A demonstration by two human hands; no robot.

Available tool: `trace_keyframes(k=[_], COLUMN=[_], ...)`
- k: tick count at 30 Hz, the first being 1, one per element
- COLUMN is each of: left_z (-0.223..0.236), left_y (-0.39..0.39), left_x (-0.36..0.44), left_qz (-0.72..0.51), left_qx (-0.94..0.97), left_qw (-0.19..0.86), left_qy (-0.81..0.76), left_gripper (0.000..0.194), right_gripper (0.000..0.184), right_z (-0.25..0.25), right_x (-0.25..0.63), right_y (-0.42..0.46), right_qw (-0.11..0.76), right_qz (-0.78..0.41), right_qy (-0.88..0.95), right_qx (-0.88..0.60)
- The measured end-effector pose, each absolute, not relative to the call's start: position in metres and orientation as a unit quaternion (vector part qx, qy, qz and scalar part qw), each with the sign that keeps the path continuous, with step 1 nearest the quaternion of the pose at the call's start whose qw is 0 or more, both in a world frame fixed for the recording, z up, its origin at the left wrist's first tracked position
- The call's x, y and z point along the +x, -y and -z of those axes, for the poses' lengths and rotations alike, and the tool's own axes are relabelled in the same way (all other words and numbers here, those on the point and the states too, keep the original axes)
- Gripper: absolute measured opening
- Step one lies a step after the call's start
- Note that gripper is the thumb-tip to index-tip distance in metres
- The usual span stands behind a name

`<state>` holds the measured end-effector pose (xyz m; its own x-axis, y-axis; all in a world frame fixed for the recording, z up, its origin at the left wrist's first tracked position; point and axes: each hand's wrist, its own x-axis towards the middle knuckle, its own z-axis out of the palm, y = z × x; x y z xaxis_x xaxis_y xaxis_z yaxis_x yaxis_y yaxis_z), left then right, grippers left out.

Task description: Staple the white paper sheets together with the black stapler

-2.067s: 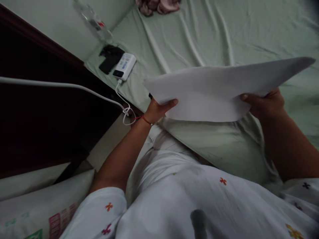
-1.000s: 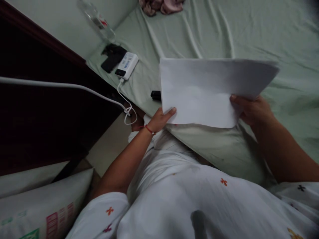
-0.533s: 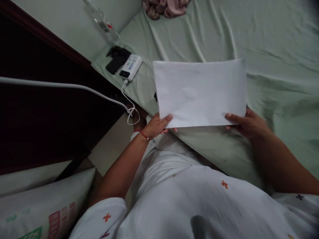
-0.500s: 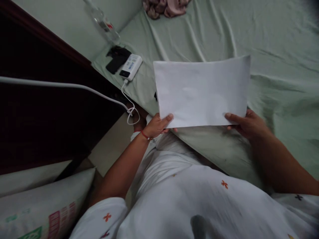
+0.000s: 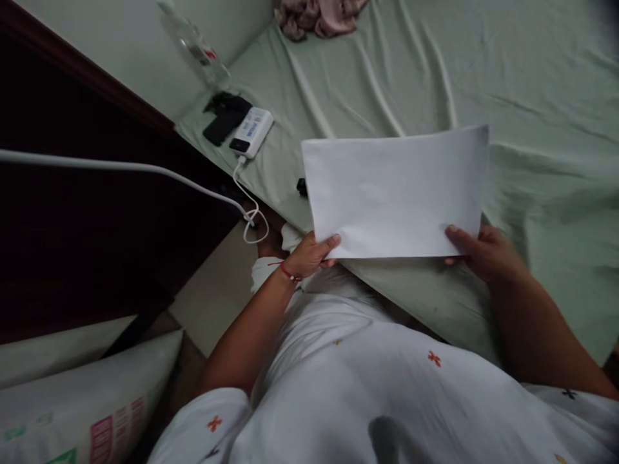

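Blank white paper (image 5: 394,193), perhaps more than one sheet, is held out over the bed by both my hands. My left hand (image 5: 312,254) is closed on its near left corner, thumb on top and fingers beneath. At the near right corner my right hand (image 5: 486,251) pinches it the same way. The paper lies roughly flat, its far right corner slightly raised. A small black object (image 5: 302,187) shows partly past the paper's left edge; the rest of it is hidden.
On the green bedsheet (image 5: 546,77) lie a white power bank (image 5: 252,132) with a white cable (image 5: 145,166), a black pouch-like item (image 5: 225,119) and bunched pinkish cloth (image 5: 322,16). A clear bottle (image 5: 200,55) stands by the wall. A printed white sack (image 5: 97,393) sits lower left.
Both hands have brought the paper a little nearer to my body and slightly right. More of the small black object now shows beside it. The grip is unchanged.
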<state>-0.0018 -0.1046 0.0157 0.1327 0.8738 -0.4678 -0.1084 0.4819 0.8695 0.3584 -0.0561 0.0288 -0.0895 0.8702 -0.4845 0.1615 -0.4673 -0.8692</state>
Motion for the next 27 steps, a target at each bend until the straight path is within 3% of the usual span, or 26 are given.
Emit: trace_keyframes(k=[6,12,27], left_z=[-0.008,-0.009,-0.02], left_y=[0.105,0.104,0.105], left_x=[0.004,0.006,0.0], left_qz=[-0.343,-0.326,-0.339], left_qx=[0.374,0.369,0.361], left_qw=[0.675,0.687,0.715], left_qy=[-0.536,-0.535,-0.494], left_gripper=[0.067,0.073,0.068], right_gripper=[0.041,0.044,0.046], right_z=[-0.032,-0.038,-0.033], right_x=[0.364,0.36,0.36], right_y=[0.061,0.069,0.07], right_qw=[0.258,0.241,0.336], right_qz=[-0.63,-0.629,-0.606], right_qy=[0.395,0.429,0.389], right_qx=[-0.616,-0.602,-0.608])
